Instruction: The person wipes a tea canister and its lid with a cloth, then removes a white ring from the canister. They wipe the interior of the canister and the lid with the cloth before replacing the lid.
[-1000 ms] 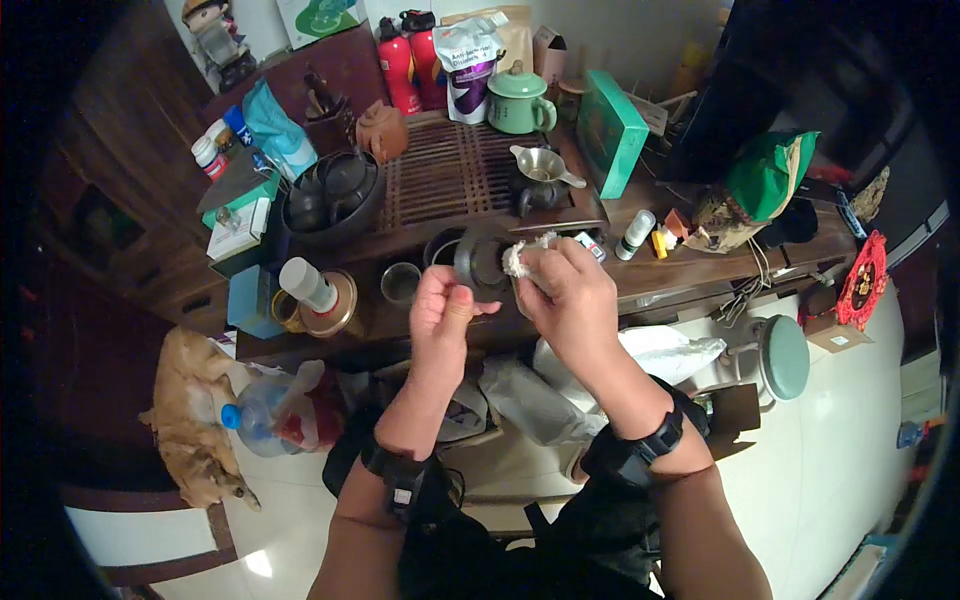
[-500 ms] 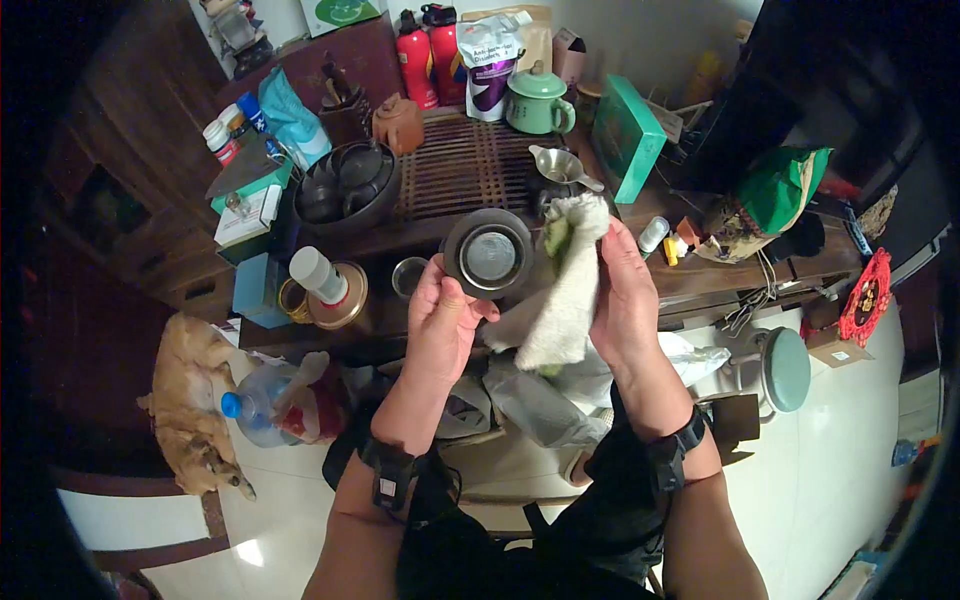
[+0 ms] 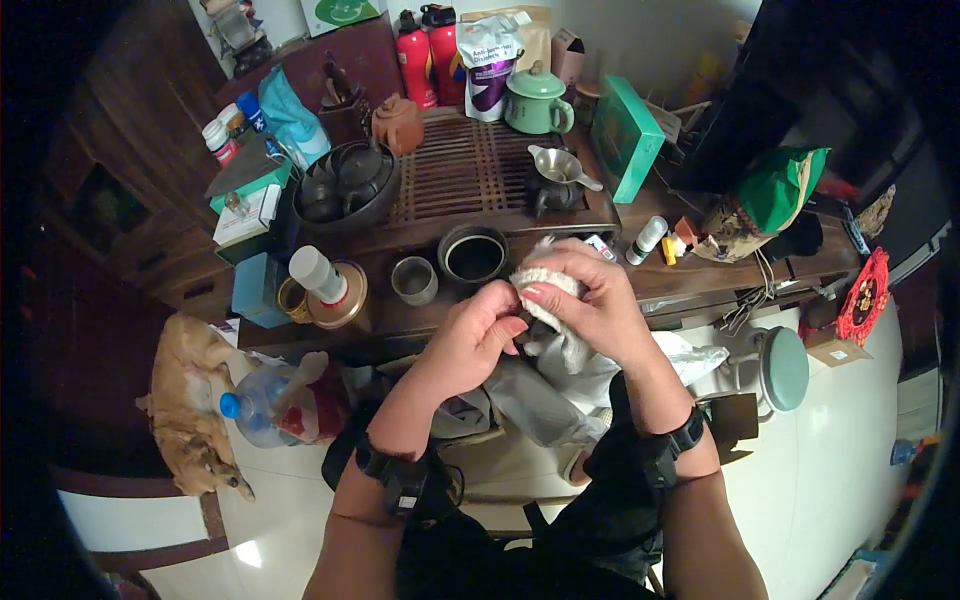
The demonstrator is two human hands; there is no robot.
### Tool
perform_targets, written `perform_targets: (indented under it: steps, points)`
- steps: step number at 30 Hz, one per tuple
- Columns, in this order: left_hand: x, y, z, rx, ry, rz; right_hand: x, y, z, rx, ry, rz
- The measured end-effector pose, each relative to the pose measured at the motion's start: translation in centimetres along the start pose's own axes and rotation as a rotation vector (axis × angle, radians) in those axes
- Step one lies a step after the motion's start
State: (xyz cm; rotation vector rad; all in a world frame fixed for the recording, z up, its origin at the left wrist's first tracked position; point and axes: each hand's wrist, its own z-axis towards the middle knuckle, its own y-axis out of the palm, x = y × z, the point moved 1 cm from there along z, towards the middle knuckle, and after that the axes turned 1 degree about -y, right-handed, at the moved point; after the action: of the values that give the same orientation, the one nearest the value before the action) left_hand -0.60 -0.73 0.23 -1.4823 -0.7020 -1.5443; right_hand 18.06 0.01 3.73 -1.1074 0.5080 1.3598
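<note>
My right hand (image 3: 598, 300) grips a bunched white cloth (image 3: 550, 283) in front of the table edge. My left hand (image 3: 472, 338) is closed beside it, its fingertips meeting the cloth's left side. A small dark patch shows under the cloth between the hands; I cannot make out what it is. Just beyond the hands, a dark round bowl (image 3: 474, 256) with a pale inner ring stands upright on the table. To its left is a small grey-brown cup (image 3: 414, 281). A metal tea strainer (image 3: 557, 165) rests on a dark stand farther back.
A slatted tea tray (image 3: 455, 165) lies behind, with a green lidded mug (image 3: 538, 100) and a clay teapot (image 3: 398, 124) around it. A large dark bowl of cups (image 3: 350, 215) stands left. A dog (image 3: 195, 400) lies on the floor; a stool (image 3: 784, 370) is at right.
The dark round piece that my left hand held up is no longer visible there. Both hands have come together around the cloth, now bunched instead of hanging. The table bowl has come into view.
</note>
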Motion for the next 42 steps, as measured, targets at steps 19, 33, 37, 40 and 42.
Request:
perform_targets:
  steps: [19,33,37,40,42]
  points:
    - [-1.6,0.8,1.0,0.249,0.201,-0.566,2.7,3.3,-0.4,0.315,0.427,1.083]
    - [-1.8,0.6,0.8,0.182,0.062,-0.837,2.7,3.3,0.1,0.284,0.268,0.892]
    - [-1.3,1.6,1.3,0.301,0.174,-0.887,2.3,5.8,-0.5,0.402,0.248,0.963]
    - [-2.2,0.8,1.3,0.258,0.153,-0.746,3.2,4.1,-0.4,0.324,0.262,0.857]
    - [-2.4,-0.9,1.0,0.199,0.082,-0.643,3.2,2.4,-0.1,0.224,0.274,0.802]
